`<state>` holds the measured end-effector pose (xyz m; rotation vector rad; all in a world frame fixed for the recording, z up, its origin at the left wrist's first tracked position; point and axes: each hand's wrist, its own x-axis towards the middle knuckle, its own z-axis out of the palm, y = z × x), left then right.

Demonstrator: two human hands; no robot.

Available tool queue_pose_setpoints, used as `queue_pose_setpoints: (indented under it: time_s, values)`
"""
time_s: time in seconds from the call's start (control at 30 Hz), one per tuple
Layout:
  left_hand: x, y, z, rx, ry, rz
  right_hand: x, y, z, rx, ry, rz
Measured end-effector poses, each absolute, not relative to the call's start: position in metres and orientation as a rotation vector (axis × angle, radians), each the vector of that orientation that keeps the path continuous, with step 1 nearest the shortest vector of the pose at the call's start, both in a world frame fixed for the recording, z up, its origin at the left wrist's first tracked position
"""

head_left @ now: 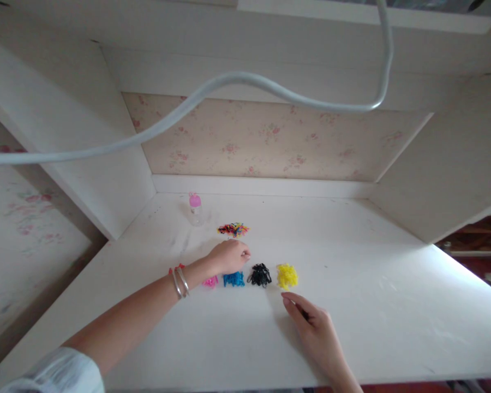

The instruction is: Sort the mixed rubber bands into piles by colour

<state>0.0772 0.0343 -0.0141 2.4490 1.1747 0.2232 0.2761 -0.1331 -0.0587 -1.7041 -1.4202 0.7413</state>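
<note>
Small heaps of tiny rubber bands lie in a row on the white desk: pink, blue, black and yellow. A mixed-colour heap lies farther back. My left hand, with bangles at the wrist, hovers over the blue heap with fingers curled in a pinch; what it holds is too small to name. My right hand rests on the desk just in front of the yellow heap, fingers drawn together around something small and dark.
A small clear bottle with a pink cap stands at the back left. White shelf walls close in both sides, with floral wallpaper behind. A grey cable hangs across the upper view.
</note>
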Motion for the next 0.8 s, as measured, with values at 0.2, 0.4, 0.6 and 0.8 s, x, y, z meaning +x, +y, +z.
queue_pose_setpoints:
  time_s: [0.2,0.4,0.6,0.8]
  values:
    - [0.029,0.023,0.008,2.365,1.279,0.417,0.276,-0.133,-0.060,-1.716,-1.417,0.767]
    - [-0.033,-0.029,0.004,2.174,1.415,0.585,0.275,-0.124,-0.054,-1.737,-1.542,0.813]
    - [-0.074,-0.082,-0.042,1.930,1.530,0.719,0.266,-0.095,-0.011,-1.732,-1.813,0.740]
    - [-0.081,-0.097,-0.066,1.803,1.611,0.875,0.234,-0.025,0.011,-1.880,-2.105,0.478]
